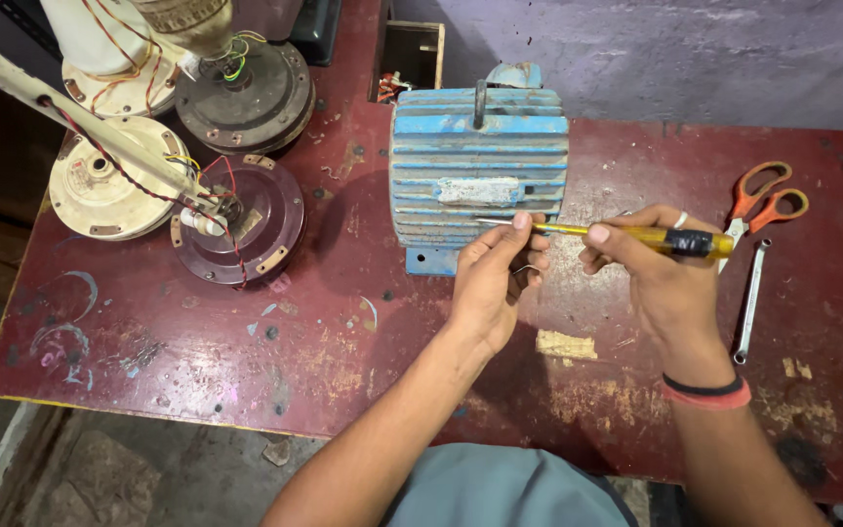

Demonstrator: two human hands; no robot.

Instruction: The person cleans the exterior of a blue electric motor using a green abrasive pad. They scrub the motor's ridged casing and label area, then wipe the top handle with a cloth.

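Observation:
A blue ribbed electric motor (478, 156) stands on the worn dark red table (246, 342). In front of it my right hand (663, 268) grips the yellow transparent handle of a screwdriver (626, 234), held level with its thin blade pointing left toward the motor's near side. My left hand (495, 278) pinches the blade near its tip, thumb on top, close to the motor's lower right corner. A ring is on my right hand and red and black bands circle that wrist.
Orange-handled scissors (768, 200) and a slim steel spanner (750, 298) lie at the right. Several ceiling fan motors (241, 220) with loose wires and a pale rod (80, 122) crowd the left back. A small open box (412, 59) sits behind the motor.

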